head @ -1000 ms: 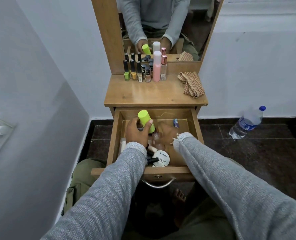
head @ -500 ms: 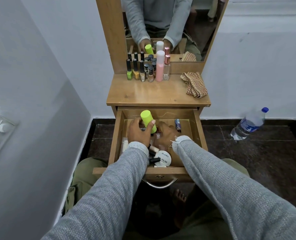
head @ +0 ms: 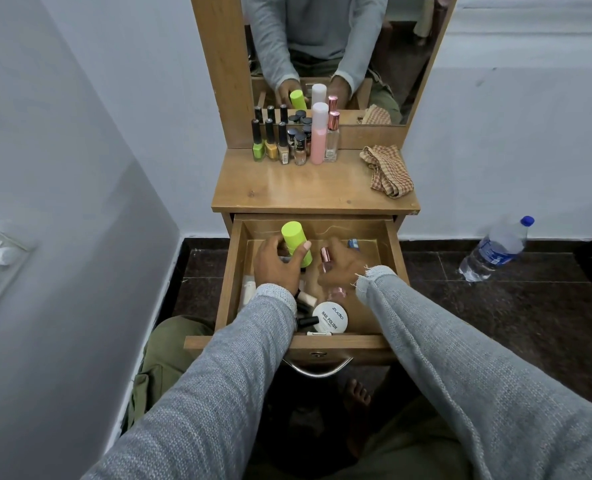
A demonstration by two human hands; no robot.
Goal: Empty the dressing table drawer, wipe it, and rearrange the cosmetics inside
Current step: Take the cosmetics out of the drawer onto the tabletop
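My left hand (head: pixel 275 268) grips the green bottle (head: pixel 296 242), poking out at one o'clock; right hand (head: pixel 339 268) pinches a pink-capped bottle (head: pixel 325 255).

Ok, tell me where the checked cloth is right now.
The checked cloth lies crumpled on the right side of the dressing table top, near the mirror frame, right of the clear perfume bottle and above the open drawer.

Tabletop (head: pixel 308 188), bottles (head: pixel 296 143), checked cloth (head: pixel 388 169)
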